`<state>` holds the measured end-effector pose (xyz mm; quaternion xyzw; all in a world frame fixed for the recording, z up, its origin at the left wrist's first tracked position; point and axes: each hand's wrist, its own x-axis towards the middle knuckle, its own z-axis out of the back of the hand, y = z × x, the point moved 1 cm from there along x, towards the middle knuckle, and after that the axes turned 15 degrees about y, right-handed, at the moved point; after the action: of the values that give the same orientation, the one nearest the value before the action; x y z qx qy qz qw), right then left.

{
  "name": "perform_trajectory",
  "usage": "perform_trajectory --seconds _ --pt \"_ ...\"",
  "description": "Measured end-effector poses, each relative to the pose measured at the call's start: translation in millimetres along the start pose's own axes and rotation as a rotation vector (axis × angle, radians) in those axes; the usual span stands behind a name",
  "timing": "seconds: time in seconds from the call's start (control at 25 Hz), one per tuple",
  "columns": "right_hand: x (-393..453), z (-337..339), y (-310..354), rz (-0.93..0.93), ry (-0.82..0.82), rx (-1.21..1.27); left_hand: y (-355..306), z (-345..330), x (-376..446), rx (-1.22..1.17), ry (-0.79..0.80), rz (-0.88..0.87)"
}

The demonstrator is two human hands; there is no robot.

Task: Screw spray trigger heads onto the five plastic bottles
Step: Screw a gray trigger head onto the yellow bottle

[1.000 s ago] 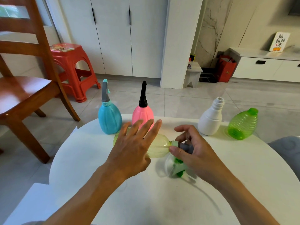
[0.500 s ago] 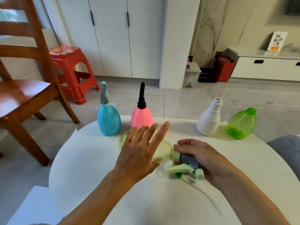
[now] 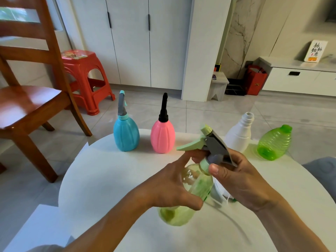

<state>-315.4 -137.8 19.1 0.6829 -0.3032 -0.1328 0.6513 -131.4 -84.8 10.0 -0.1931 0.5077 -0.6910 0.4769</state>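
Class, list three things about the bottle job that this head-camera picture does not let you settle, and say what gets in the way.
1. Whether the trigger head is screwed fully onto the yellow-green bottle: the right hand covers the collar.
2. What the white and green parts on the table are: the right hand hides most of them.
3. The yellow-green bottle's base: motion blur smears it.

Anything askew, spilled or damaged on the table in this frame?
Only the bright green bottle: it lies tipped on its side at the table's far right, while the blue, pink and white bottles stand upright. No spill or damage visible.
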Motion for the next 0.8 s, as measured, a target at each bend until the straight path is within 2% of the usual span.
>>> perform_trajectory --seconds 0.12,0.36,0.44,0.56,0.64,0.8 --pt "5 -5 3 0.022 -0.061 -0.152 -2 4 -2 -0.032 -0.014 0.012" --pt "9 -23 1 0.111 -0.189 -0.109 2 1 2 -0.051 -0.099 0.034" --pt "10 -24 -3 0.11 -0.299 -0.047 1 -6 5 0.016 -0.201 0.06" --pt "11 -14 -6 0.077 -0.433 0.066 -3 -23 11 0.248 -0.366 0.097" --pt "10 -7 -3 0.052 -0.335 0.12 -1 -26 15 0.257 -0.373 0.081" --pt "4 1 11 0.035 -0.027 0.179 -4 -15 10 0.007 -0.188 -0.119"
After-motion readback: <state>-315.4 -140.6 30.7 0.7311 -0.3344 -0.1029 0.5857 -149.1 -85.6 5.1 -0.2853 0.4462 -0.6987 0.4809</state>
